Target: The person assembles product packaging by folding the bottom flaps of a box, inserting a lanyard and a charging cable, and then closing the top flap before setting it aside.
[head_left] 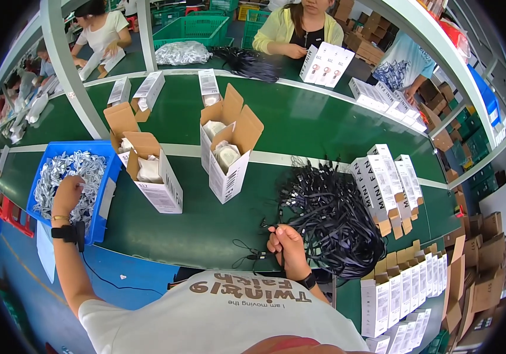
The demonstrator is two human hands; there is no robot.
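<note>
My left hand (69,193) is down among coiled white cables (79,162) in a blue bin (112,177), its fingers curled on a cable and partly hidden. My right hand (288,243) pinches a black lanyard (264,223) near the table's front edge; thin black loops (251,256) hang beside it. Just right of that hand lies a large heap of black lanyards (341,221). Between my hands, farther in, stand open white boxes with raised cardboard flaps; one box (227,177) and another box (161,187) show white wrapped items inside.
Boxes (377,189) stand right of the lanyard heap, with rows of open boxes (403,289) nearer me. A metal post (70,71) rises at left. Across the green conveyor (300,121), a person (297,35) handles boxes; co-workers sit or stand at both sides.
</note>
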